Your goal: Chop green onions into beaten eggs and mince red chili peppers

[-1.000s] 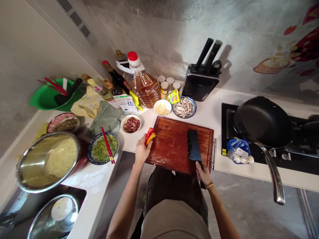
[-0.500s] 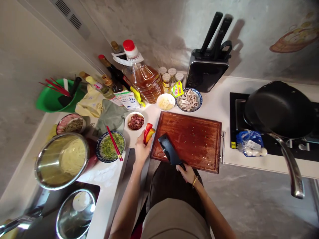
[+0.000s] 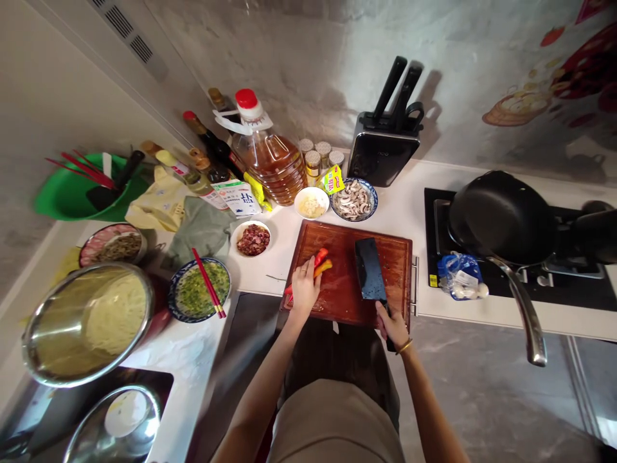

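Note:
My left hand rests at the left part of the wooden cutting board, its fingers closed over pepper pieces. A red pepper piece and an orange pepper piece stick out past the fingertips, and a bit of red shows on the thumb side. In my right hand is the handle of a dark cleaver. Its broad blade lies flat-looking over the right half of the board, apart from the peppers; whether it touches the wood I cannot tell.
Behind the board stand bowls of sliced mushrooms and chopped garlic, plus a knife block. Chopped meat, a green mixture with chopsticks and a metal pot are left. Right, a black wok sits on the stove.
My left hand has brought the pepper pieces from beside the board onto it. My right hand has moved the cleaver rightward, and its blade now points away from me. The view has shifted slightly.

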A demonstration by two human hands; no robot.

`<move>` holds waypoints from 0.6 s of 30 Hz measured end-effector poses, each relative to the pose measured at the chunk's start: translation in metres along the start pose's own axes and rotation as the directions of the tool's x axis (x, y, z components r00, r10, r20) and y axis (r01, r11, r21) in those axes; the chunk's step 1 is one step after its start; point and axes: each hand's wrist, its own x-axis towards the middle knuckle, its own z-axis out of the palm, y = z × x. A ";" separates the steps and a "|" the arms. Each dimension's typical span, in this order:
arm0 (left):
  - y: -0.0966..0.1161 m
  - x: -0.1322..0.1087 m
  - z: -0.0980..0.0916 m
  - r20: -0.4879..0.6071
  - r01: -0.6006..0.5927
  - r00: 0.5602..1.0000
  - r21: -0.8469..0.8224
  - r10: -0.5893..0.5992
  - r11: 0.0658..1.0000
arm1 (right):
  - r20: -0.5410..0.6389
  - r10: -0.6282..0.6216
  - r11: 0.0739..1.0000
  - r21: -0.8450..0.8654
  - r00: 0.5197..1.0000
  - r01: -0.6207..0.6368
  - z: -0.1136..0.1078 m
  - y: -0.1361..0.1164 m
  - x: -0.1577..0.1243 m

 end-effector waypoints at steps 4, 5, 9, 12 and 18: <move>0.011 -0.007 0.013 0.105 -0.111 0.989 0.027 0.107 0.993 | -0.129 -0.151 0.941 -0.322 0.980 0.103 0.008 -0.013 0.001; 0.015 -0.009 0.016 0.120 -0.131 0.985 0.025 0.127 0.991 | -0.169 -0.211 0.900 -0.417 0.963 0.124 0.005 -0.014 0.002; 0.024 -0.017 0.024 0.070 -0.149 0.987 0.017 0.147 0.989 | -0.097 -0.308 0.750 -0.637 0.946 0.179 -0.008 -0.012 0.008; 0.024 -0.022 0.028 0.050 -0.181 0.982 -0.012 0.181 0.983 | 0.003 -0.321 0.676 -0.700 0.947 0.232 -0.011 -0.011 0.011; 0.027 -0.033 0.046 -0.007 -0.150 0.989 -0.103 0.150 0.983 | 0.100 -0.283 0.587 -0.769 0.954 0.255 -0.012 -0.020 0.005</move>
